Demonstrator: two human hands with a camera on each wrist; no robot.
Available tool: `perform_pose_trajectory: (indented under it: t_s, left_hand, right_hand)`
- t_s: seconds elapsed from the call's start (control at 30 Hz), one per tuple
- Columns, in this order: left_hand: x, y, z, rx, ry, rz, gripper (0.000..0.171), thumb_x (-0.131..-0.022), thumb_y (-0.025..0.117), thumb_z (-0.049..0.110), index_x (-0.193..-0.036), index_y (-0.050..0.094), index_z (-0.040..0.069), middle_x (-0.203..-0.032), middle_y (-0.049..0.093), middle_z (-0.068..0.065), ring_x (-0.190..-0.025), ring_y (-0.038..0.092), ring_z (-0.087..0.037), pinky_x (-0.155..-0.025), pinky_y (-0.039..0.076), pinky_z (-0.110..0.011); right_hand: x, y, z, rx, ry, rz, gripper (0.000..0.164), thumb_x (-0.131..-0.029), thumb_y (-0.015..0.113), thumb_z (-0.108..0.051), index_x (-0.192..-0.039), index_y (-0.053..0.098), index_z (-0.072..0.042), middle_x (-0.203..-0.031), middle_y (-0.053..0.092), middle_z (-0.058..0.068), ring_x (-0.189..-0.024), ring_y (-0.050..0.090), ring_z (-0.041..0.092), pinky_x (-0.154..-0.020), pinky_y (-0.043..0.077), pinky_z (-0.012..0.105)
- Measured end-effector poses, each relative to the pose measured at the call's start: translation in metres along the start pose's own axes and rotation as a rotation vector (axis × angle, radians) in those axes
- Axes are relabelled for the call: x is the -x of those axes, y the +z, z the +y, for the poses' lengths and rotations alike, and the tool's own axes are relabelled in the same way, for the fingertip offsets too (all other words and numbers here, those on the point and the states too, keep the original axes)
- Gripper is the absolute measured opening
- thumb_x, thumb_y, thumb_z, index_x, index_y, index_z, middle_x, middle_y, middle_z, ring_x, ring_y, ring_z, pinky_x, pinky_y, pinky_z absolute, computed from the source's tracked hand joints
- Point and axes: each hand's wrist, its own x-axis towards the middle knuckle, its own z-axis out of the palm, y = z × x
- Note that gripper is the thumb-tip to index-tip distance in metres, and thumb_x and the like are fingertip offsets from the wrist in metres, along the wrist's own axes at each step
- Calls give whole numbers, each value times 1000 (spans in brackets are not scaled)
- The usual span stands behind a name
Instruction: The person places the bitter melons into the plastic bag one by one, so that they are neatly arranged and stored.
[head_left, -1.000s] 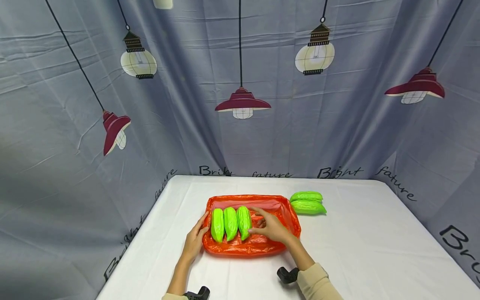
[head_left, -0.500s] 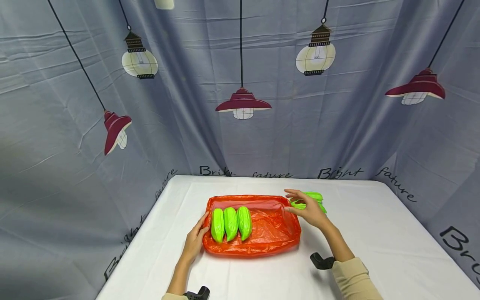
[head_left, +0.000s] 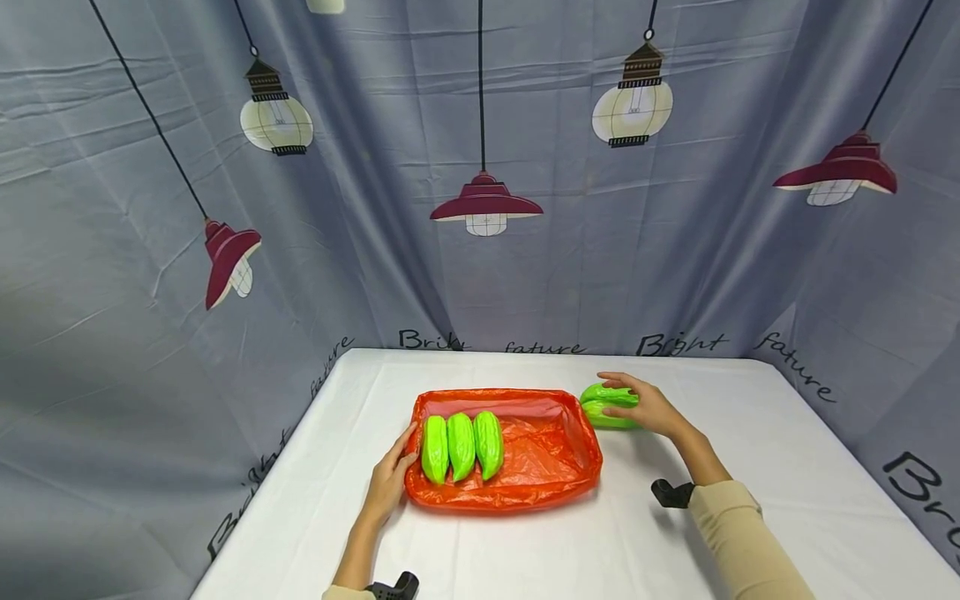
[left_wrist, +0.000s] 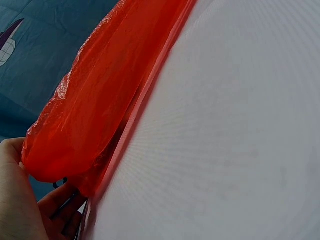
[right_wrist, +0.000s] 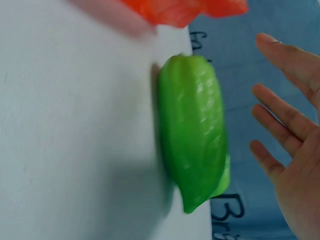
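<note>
A shallow tray (head_left: 540,492) wrapped in red plastic film sits on the table, with three ridged green gourds (head_left: 461,446) side by side in its left half. My left hand (head_left: 386,479) holds the tray's left end; in the left wrist view the thumb lies on one side of the red film and the fingers on the other. Right of the tray, two more green gourds (right_wrist: 192,125) lie together on the table. Over these reaches my right hand (head_left: 648,407), thumb and fingers spread apart, and the right wrist view shows a gap between its fingertips and the nearer gourd.
A white cloth (head_left: 750,467) covers the table, whose back edge meets a grey-blue curtain (head_left: 480,283) printed with lamps and lettering. A black wrist camera mount (head_left: 671,493) sticks out from the right wrist, another (head_left: 397,587) from the left.
My right hand has moved right from beside the third gourd in the tray, over the tray's right rim, to the two gourds on the table. The left hand stays at the tray.
</note>
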Motion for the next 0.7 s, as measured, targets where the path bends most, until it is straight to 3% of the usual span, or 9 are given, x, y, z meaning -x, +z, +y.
perform_pose_trajectory:
  t_s: [0.13, 0.23, 0.7]
  left_hand:
    - [5, -4, 21, 12, -18, -16, 43, -96, 47, 15, -139, 43, 10, -140, 39, -18, -127, 35, -40, -101, 27, -57]
    - [6, -5, 25, 31, -36, -18, 43, -96, 48, 17, -139, 43, 13, -142, 38, -15, -128, 34, -37, -103, 25, -55]
    - [4, -4, 17, 16, -9, -14, 43, -96, 48, 16, -139, 43, 11, -140, 40, -15, -127, 35, -38, -102, 27, -56]
  right_hand:
    - [1, 2, 12, -18, 13, -27, 63, -75, 77, -19, -132, 50, -12, -120, 58, 19, -113, 49, 40, -92, 32, 64]
    - [1, 5, 18, -24, 18, -34, 64, -74, 78, -20, -131, 50, -9, -119, 58, 19, -113, 49, 40, -93, 30, 65]
    - [4, 10, 30, 25, 11, -27, 56, -75, 77, -21, -125, 56, -4, -117, 59, 17, -115, 44, 39, -96, 28, 61]
